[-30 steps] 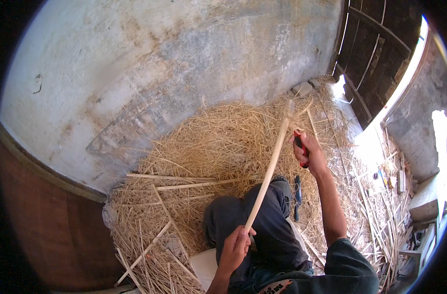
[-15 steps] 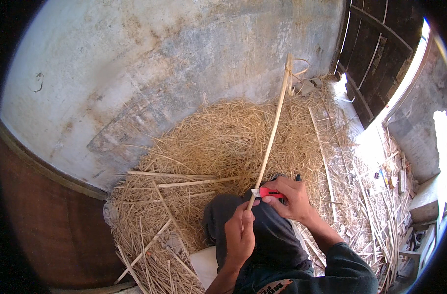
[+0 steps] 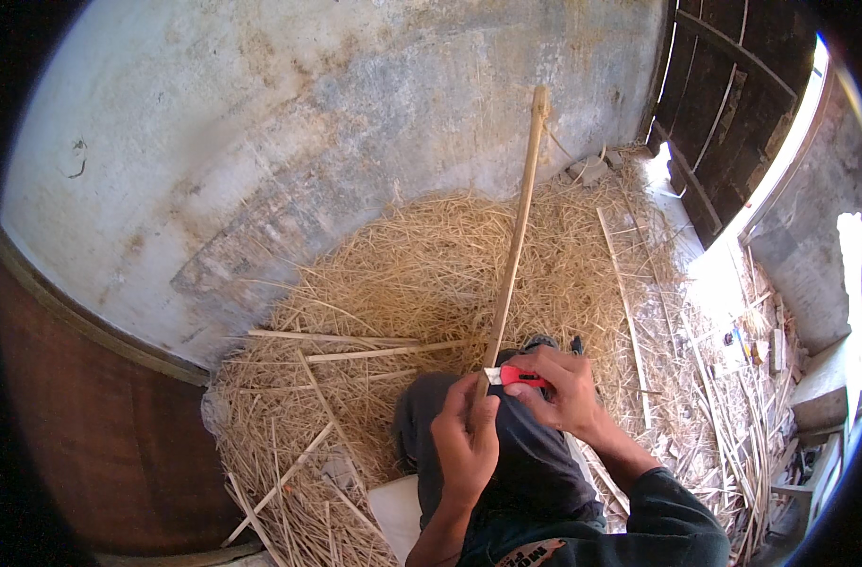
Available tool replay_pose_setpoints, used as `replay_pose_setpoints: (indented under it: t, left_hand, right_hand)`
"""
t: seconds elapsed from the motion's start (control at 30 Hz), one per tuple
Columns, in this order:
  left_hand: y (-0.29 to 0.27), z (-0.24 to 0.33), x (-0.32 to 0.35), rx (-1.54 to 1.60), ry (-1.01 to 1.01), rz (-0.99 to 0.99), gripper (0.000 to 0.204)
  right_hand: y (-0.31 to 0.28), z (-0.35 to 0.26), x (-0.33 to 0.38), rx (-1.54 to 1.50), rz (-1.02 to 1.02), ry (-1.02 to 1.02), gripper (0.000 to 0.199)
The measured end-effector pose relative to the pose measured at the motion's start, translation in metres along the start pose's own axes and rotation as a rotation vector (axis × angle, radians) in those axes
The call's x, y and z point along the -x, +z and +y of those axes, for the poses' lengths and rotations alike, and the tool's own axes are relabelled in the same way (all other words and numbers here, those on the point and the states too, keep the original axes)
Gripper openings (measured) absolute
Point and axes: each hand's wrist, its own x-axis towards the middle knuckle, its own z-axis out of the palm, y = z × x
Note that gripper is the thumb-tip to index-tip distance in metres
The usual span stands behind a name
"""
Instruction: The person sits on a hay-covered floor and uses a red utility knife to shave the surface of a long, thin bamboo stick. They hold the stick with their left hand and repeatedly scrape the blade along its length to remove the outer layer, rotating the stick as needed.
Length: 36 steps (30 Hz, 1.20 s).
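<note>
A long, pale bamboo strip rises from my lap and leans slightly right toward its top. My left hand is closed around its lower end, thumb and fingers pinching it. In my right hand is a red utility knife, gripped between thumb and fingers. Its short metal blade lies against the strip, just above the left fingertips. A thin shaving hangs off near the strip's upper end.
Dry shavings cover the floor ahead and around me. Several loose strips lie at the left, and more sticks at the right. A stained wall stands in front. A brown panel is at the left, dark wooden boards at the far right.
The bamboo strip has turned about its length and its top has swung left and a little up. My left hand has rolled slightly with it. The knife stays at nearly the same place.
</note>
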Motion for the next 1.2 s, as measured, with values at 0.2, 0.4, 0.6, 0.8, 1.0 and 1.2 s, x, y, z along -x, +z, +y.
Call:
replay_pose_setpoints:
  t: [0.2, 0.4, 0.6, 0.8, 1.0, 1.2]
  left_hand:
    - [0.005, 0.014, -0.002, 0.126, -0.032, -0.051, 0.031]
    - [0.007, 0.019, -0.003, 0.009, -0.034, -0.009, 0.023]
    - [0.008, 0.014, 0.0, -0.064, -0.003, 0.035, 0.021]
    - [0.007, 0.013, 0.001, -0.143, 0.004, 0.047, 0.021]
    - [0.001, 0.005, 0.016, -0.269, -0.004, -0.01, 0.026]
    - [-0.007, -0.002, 0.015, -0.274, -0.003, -0.004, 0.022]
  right_hand:
    - [0.001, -0.006, 0.003, -0.018, -0.056, -0.046, 0.029]
    - [-0.002, -0.011, 0.003, 0.059, -0.02, -0.067, 0.03]
    - [0.0, -0.012, -0.001, 0.071, 0.015, -0.071, 0.027]
    - [-0.002, -0.008, -0.003, 0.095, 0.035, -0.034, 0.024]
    - [-0.018, 0.011, -0.028, 0.126, 0.144, 0.156, 0.024]
    - [-0.011, 0.035, -0.031, 0.025, 0.161, 0.072, 0.022]
